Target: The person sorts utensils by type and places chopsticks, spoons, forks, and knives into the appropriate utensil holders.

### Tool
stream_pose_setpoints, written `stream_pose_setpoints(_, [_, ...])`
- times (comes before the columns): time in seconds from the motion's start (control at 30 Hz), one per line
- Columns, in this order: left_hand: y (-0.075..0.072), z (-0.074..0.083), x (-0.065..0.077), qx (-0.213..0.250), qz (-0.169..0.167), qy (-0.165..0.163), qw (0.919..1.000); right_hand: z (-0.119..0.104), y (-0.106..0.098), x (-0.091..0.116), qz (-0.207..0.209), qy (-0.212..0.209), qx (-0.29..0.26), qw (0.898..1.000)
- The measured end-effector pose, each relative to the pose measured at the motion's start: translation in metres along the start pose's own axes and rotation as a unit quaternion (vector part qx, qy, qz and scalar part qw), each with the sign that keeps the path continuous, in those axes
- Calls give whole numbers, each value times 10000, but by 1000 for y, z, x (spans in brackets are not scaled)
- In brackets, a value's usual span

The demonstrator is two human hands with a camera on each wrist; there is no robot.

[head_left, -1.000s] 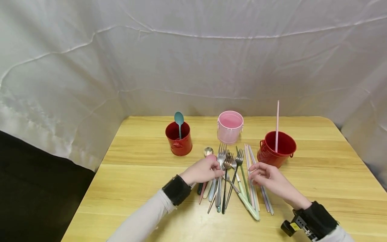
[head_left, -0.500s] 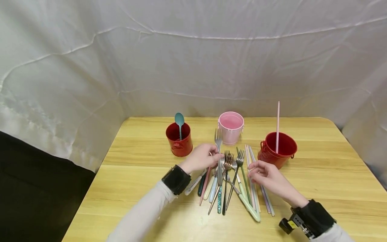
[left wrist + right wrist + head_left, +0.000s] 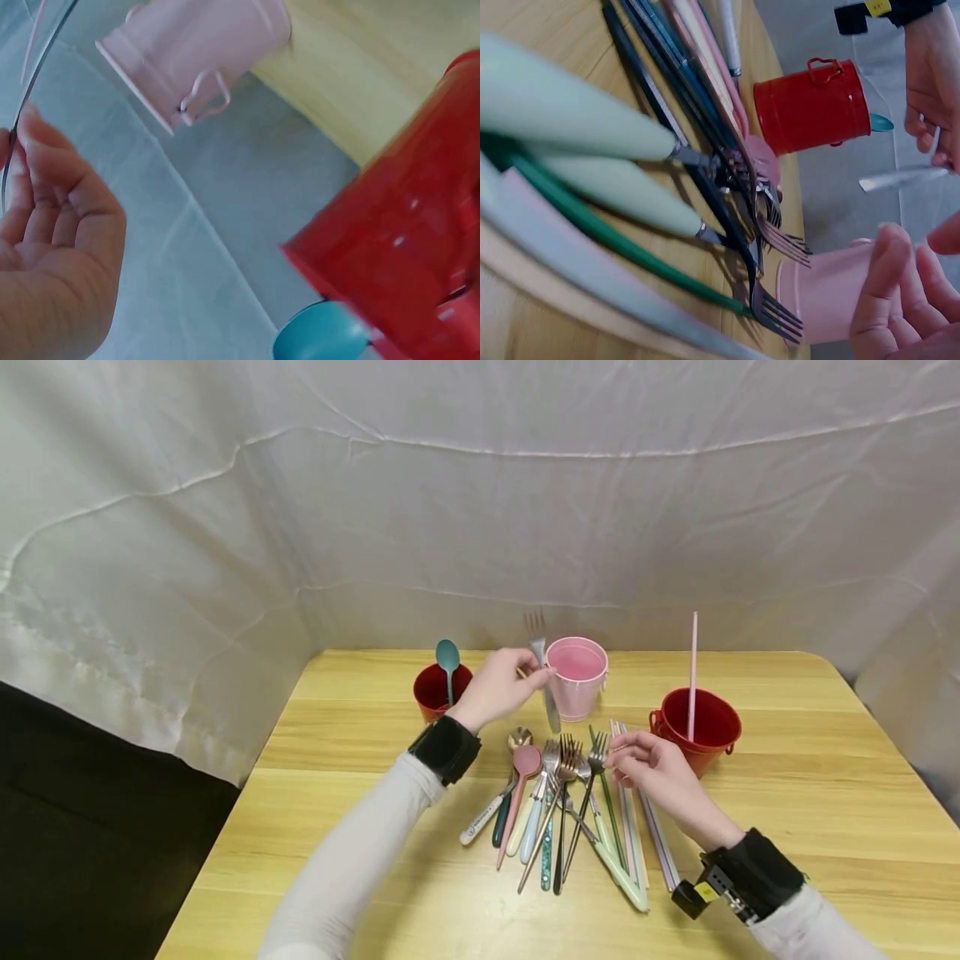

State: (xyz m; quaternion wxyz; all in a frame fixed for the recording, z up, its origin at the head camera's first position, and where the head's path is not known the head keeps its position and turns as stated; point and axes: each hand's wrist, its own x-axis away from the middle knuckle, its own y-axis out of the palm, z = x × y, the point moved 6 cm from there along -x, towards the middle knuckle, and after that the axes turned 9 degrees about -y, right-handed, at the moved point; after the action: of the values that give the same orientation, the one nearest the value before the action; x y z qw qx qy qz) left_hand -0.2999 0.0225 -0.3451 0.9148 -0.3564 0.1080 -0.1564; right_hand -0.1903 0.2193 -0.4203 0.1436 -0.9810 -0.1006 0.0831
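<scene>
My left hand (image 3: pixel 501 687) pinches a silver fork (image 3: pixel 537 646), held with its tines up beside the left rim of a pink bucket (image 3: pixel 575 698). The left wrist view shows the fork (image 3: pixel 30 82) edge-on between thumb and fingers. Over the right side of the cutlery hovers my right hand (image 3: pixel 660 777), its fingers loosely bent and holding nothing. Nearest to it are a black fork (image 3: pixel 597 756) and several pale chopsticks (image 3: pixel 632 839). In the right wrist view that hand (image 3: pixel 896 300) appears in front of the pink bucket (image 3: pixel 825 289).
Several forks and spoons lie in a fan, among them a pink spoon (image 3: pixel 527 762) and a green-handled piece (image 3: pixel 621 874). Left stands a red bucket (image 3: pixel 432 687) with a teal spoon (image 3: pixel 447 656). Right, another red bucket (image 3: pixel 708 727) holds a pink chopstick (image 3: pixel 692 677).
My left hand has lifted the silver fork from the cutlery and carried it up and away to the pink bucket. The right hand has shifted slightly up and left.
</scene>
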Motion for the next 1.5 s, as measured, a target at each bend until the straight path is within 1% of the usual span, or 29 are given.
stream_pose_setpoints(0.1, [-9,6,-12,137,344,38,9993,-1,0,-1,154,86,-199,9996])
stream_pose_setpoints(0.23, [-18,13,-24,160,782,107,9968,1,4,0,110,162,-435,9989])
stream_pose_setpoints(0.3, [-20,15,-29,131,941,82,9954,2,6,0,74,163,-456,9988])
stream_pose_setpoints(0.4, [-20,16,-36,-44,1127,30,9936,4,7,0,12,141,-424,9990])
stream_pose_setpoints(0.53, [-15,15,-45,-426,1311,-90,9904,6,10,-1,-74,173,-449,9988])
stream_pose_setpoints(0.6, [-10,13,-49,-649,1350,-183,9886,6,12,-1,-134,148,-450,9988])
stream_pose_setpoints(0.7, [-3,11,-54,-984,1310,-299,9860,6,13,-1,-175,143,-488,9986])
stream_pose_setpoints(0.87, [9,5,-61,-1475,1097,-456,9819,7,15,0,-237,182,-498,9983])
stream_pose_setpoints(0.97, [15,-2,-63,-1642,947,-575,9802,8,17,0,-316,215,-464,9982])
stream_pose_setpoints(1.07, [18,-10,-65,-1710,836,-685,9793,8,19,1,-386,266,-471,9978])
stream_pose_setpoints(1.17, [17,-17,-65,-1878,921,-778,9748,8,21,1,-432,294,-497,9974])
stream_pose_setpoints(1.27, [13,-22,-63,-2049,1066,-826,9694,9,22,1,-442,310,-513,9972])
stream_pose_setpoints(1.33, [11,-24,-59,-2141,1097,-771,9676,11,21,2,-423,327,-494,9973])
stream_pose_setpoints(1.5, [11,-25,-42,-2080,1053,-438,9715,13,17,6,-316,176,-304,9989])
